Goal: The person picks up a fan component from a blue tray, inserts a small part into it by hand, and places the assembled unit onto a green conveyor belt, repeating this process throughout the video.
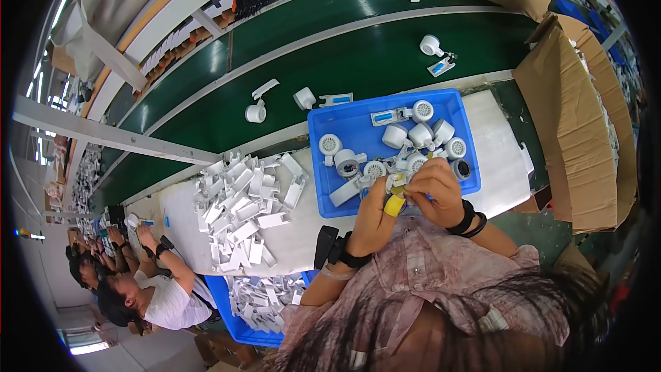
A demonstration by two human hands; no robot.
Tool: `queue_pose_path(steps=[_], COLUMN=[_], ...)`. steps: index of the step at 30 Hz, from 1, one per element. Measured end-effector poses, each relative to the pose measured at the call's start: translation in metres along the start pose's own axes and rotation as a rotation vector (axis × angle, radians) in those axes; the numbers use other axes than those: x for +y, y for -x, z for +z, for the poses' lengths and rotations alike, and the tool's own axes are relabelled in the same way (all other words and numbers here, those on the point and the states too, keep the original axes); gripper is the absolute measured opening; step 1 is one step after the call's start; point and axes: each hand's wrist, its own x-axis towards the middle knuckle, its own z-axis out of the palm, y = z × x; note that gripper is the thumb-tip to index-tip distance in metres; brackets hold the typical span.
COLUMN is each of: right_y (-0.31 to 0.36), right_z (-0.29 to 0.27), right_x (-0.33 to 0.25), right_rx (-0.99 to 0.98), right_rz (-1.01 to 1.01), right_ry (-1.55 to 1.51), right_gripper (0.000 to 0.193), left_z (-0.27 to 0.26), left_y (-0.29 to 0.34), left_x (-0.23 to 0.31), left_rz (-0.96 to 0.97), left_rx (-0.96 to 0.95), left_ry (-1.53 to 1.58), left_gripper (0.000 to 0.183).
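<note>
My left hand and my right hand meet over the near edge of a blue tray. Fingers of both are closed round a small pale part, mostly hidden, whose kind I cannot make out. A yellow band shows at my left thumb. In the tray lie several white round fan heads, some with slotted grilles. At its back is an open white handle shell with a blue battery inside.
Left of the tray, white handle covers are heaped on the table; more fill a blue bin below. Fan pieces sit on the green conveyor. A cardboard box stands right. Other people work at far left.
</note>
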Motion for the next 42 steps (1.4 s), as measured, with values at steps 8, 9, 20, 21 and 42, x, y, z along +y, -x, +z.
queue_pose_path(steps=[8, 9, 20, 21, 42], right_y=[0.001, 0.001, 0.005, 0.004, 0.012], right_z=[0.001, 0.001, 0.002, 0.004, 0.005], right_x=[-0.001, -0.001, -0.001, -0.002, 0.023], right_rx=[-0.011, -0.011, -0.074, 0.052, -0.065], right_rz=[0.006, 0.006, 0.018, 0.114, 0.404], right_ry=[0.001, 0.006, -0.043, -0.152, -0.233], right_gripper=[0.027, 0.027, 0.023, 0.022, 0.011], left_z=[0.002, 0.003, -0.001, 0.0, -0.001], left_y=[0.001, 0.001, 0.003, 0.003, 0.003], left_x=[0.0, -0.001, -0.005, -0.002, -0.019], left_rz=[-0.011, 0.006, 0.036, -0.015, -0.092], left_rx=[0.04, 0.062, 0.065, 0.039, 0.09], left_ry=[-0.061, -0.104, -0.117, 0.042, 0.252], left_gripper=[0.027, 0.028, 0.029, 0.029, 0.021])
